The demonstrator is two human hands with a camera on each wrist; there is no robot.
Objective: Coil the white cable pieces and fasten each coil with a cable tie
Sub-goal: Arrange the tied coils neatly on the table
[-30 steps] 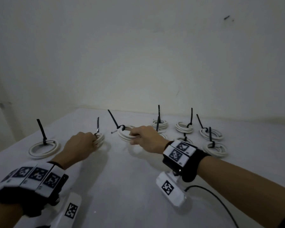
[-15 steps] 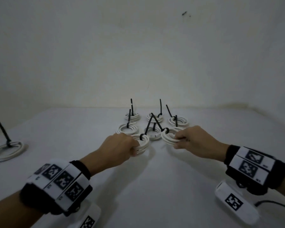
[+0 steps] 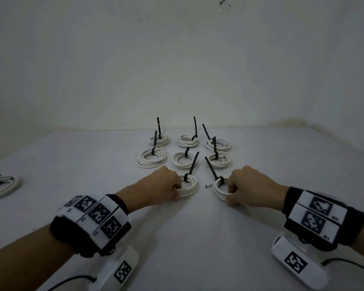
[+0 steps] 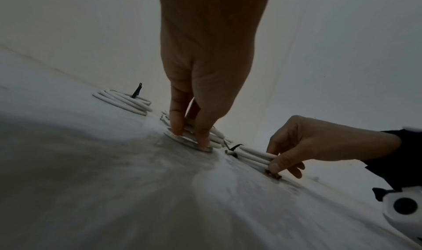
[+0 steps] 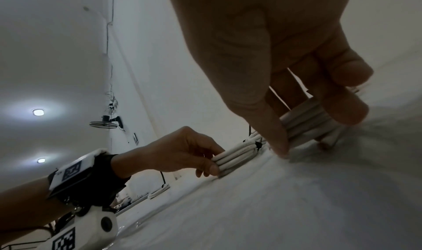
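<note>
Pinching one tied coil [image 3: 189,186] in my left hand [image 3: 158,186], another coil [image 3: 219,189] at 3 o'clock in my right hand [image 3: 251,189], both on the table [image 3: 198,238].

White cable coils [image 3: 187,159], each cinched with a black cable tie [image 3: 192,165]. Pale grey-white table [image 3: 198,238], off-white wall [image 3: 177,59] with a small dark mark [image 3: 222,1]. Black wrist bands [image 3: 88,227] carrying white tags printed with black square-block codes. White camera housings [image 3: 298,263] with the same black code pattern, trailing black wires [image 3: 349,264].
</note>
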